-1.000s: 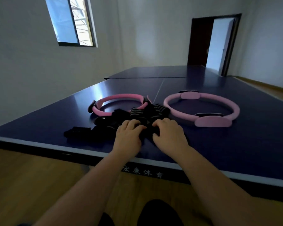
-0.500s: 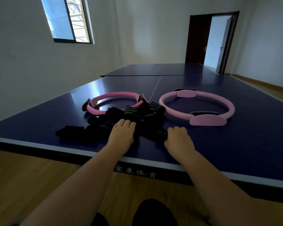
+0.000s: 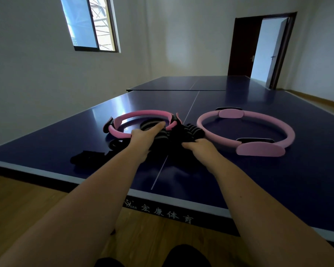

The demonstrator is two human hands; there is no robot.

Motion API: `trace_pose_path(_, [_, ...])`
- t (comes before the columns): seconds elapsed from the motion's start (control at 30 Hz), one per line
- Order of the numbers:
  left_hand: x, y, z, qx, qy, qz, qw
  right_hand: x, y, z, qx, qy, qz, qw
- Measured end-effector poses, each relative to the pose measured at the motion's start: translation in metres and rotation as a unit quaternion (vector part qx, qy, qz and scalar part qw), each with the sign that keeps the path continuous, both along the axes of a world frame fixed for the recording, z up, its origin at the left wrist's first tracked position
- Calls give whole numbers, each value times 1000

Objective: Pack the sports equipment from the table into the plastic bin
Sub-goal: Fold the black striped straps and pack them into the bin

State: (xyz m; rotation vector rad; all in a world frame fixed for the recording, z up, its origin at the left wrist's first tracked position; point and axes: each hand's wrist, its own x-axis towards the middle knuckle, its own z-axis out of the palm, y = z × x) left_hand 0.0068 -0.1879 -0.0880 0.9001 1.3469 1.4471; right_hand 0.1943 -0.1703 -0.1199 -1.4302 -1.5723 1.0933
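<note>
Now black strap pile (image 3: 189, 131) sprawls left-right; left hand (image 3: 143, 138) flat atop, right hand (image 3: 200, 146) grip curled into it.

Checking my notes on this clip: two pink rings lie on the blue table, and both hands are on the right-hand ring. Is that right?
Not quite. The head view shows the left hand and the right hand on the black bands heaped beside the right-hand ring, not on it. Two pink rings do lie on the blue table.
</note>
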Motion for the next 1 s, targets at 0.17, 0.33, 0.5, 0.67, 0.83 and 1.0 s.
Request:
trace_pose_path(0.17, [7, 20, 4, -28, 91, -35, 995, 4, 7, -9, -32, -45, 48, 997])
trace_pose_path(0.33, [9, 34, 7, -55, 229, -17, 972, -3, 19, -13, -47, -72, 61, 994])
trace_pose_path(0.5, [18, 41, 4, -92, 211, -41, 972, -2, 21, -16, -33, -30, 34, 998])
trace_pose_path(0.67, [28, 49, -7, -128, 267, 14, 955, -2, 18, -28, 9, -12, -22, 1000])
trace_pose_path(0.83, [38, 51, -11, -106, 250, 34, 962, -3, 8, -35, 83, -7, -29, 996])
trace_pose_path(1.0, [39, 38, -7, -72, 113, -37, 990, -2, 4, -35, 133, -20, -55, 989])
